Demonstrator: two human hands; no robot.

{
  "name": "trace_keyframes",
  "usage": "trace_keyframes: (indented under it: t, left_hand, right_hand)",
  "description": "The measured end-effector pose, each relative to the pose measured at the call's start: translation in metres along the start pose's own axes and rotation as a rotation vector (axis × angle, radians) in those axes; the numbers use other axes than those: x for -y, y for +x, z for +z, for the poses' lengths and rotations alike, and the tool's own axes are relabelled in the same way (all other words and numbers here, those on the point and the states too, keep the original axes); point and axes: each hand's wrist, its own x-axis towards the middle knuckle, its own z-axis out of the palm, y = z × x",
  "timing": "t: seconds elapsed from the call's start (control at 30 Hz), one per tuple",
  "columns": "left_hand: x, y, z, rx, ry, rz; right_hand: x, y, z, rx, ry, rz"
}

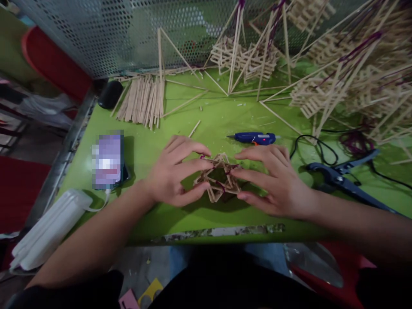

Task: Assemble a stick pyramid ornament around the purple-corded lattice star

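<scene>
I have the left hand and right hand half-curled, gripping opposite sides of a purple-tied, star-shaped, pale wooden-stick frame.

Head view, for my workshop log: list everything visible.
Small stick structure: 1, tan, between hands
Larger stick structures: several, tan, back right
Loose sticks: many, tan, mostly back left
Glue gun: 1, blue, centre
Cutting tool: 1, dark, right
Cords: uncounted, black, right
String: 1 tangle, purple, right
Phone: 1, purple screen, left
Rounded case: 1, black, back left
Long object: 1, white, front left
Table: 1, green, centre
Panel: 1, grey, back
Chair back: 1, red, upper left
Papers: 2, pink and yellow, bottom left
Sleeves: 2, black, bottom
Left hand: 1, bare, centre left
Right hand: 1, bare, centre right
</scene>
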Motion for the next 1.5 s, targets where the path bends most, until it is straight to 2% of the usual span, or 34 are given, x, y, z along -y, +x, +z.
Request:
trace_keyframes:
  t: [0.13, 0.3, 0.37, 0.43, 0.57, 0.63, 0.7, 0.87, 1.23, 1.37, 1.5]
  left_hand:
    - [0.0, 0.002, 0.004, -0.086, -0.011, -0.082]
    - [0.0, 0.004, 0.01, -0.253, -0.086, -0.188]
    - [0.001, 0.005, 0.01, -0.276, -0.12, -0.214]
    - [0.002, 0.004, 0.008, -0.243, -0.136, -0.176]
    - [0.002, 0.003, 0.003, -0.052, -0.02, -0.036]
    - [0.001, 0.003, 0.002, 0.028, 0.027, -0.005]
    - [0.001, 0.002, 0.002, 0.058, 0.039, 0.0]
    - [0.0, 0.002, 0.002, 0.083, 0.066, -0.011]
    - [0.001, 0.0, 0.001, 0.114, 0.054, -0.025]
    - [0.001, 0.0, 0.0, 0.122, 0.028, 0.011]
    - [0.0, 0.0, 0.0, 0.136, 0.039, -0.018]
  right_hand:
    - [0.002, 0.0, -0.001, -0.049, 0.02, 0.024]
    - [-0.002, 0.006, -0.007, -0.248, 0.121, 0.052]
    - [-0.004, 0.007, -0.009, -0.276, 0.172, 0.059]
    - [-0.004, 0.007, -0.011, -0.218, 0.165, 0.053]
    - [-0.002, 0.001, -0.009, -0.041, 0.069, 0.025]
    - [-0.001, -0.002, -0.007, 0.008, 0.051, 0.031]
    - [0.0, -0.003, -0.004, 0.046, 0.04, 0.047]
    - [0.0, -0.003, -0.003, 0.089, 0.044, 0.072]
    - [-0.003, -0.006, 0.001, 0.088, 0.041, 0.028]
    - [-0.001, -0.005, 0.002, 0.116, 0.036, 0.056]
    - [0.001, -0.003, 0.001, 0.115, 0.037, 0.049]
